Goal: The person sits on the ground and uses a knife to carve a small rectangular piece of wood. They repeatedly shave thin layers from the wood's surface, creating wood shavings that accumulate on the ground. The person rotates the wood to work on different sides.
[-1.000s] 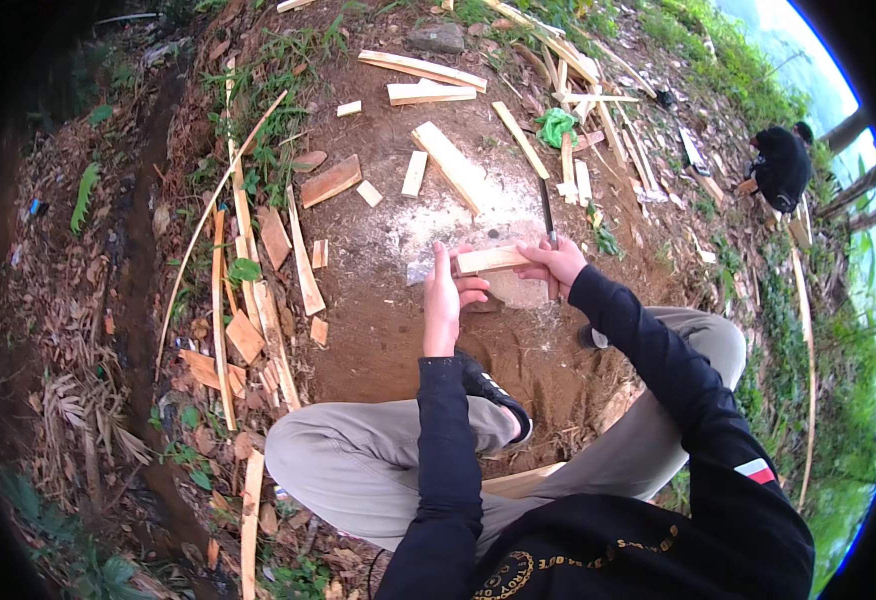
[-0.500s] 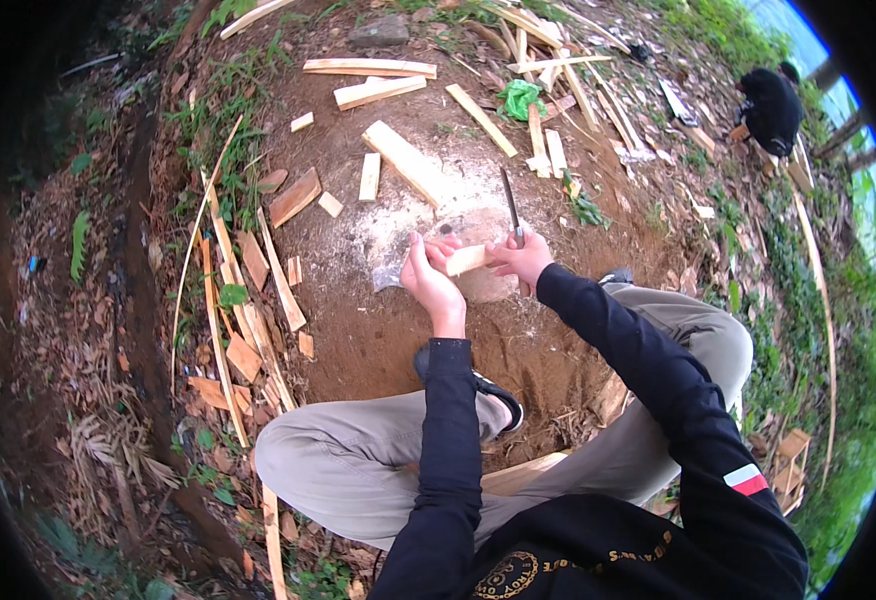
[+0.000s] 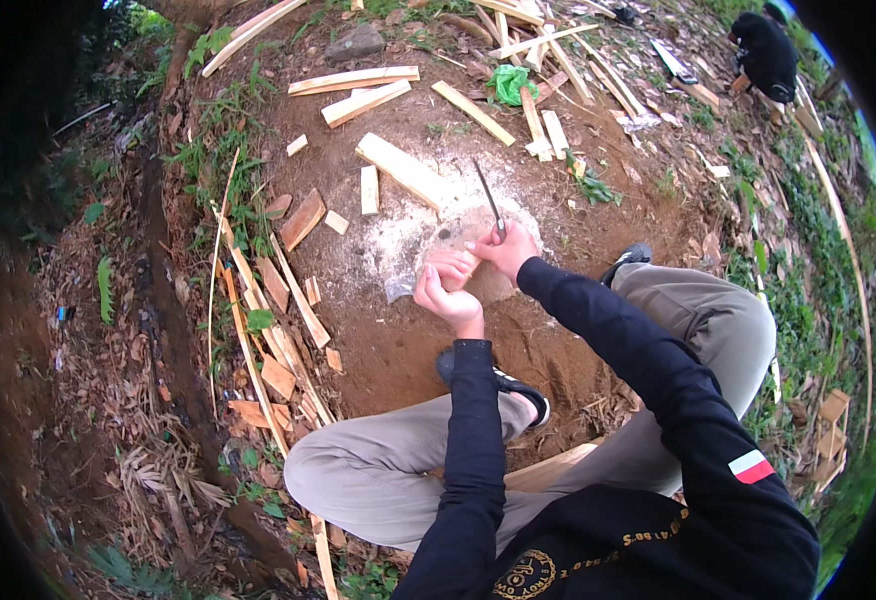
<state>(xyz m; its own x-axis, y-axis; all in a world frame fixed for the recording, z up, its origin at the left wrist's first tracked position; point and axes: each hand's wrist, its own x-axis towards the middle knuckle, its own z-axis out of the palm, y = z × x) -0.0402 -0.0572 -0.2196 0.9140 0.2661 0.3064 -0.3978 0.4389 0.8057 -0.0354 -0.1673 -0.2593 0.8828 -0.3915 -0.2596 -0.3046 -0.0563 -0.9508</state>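
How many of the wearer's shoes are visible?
2: one shoe below the left hand, partly behind the left sleeve; the other shoe to the right of the right hand.

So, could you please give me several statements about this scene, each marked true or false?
1. The right hand grips a dark, narrow blade. True.
2. The two hands are far apart. False: the left hand is close to the right, with a small piece of wood between them.
3. The plastic bag beyond the hands is green. True.
4. The blade points back toward the person's lap. False: it points away from the person.
5. The right sleeve bears a red-and-white patch. True.
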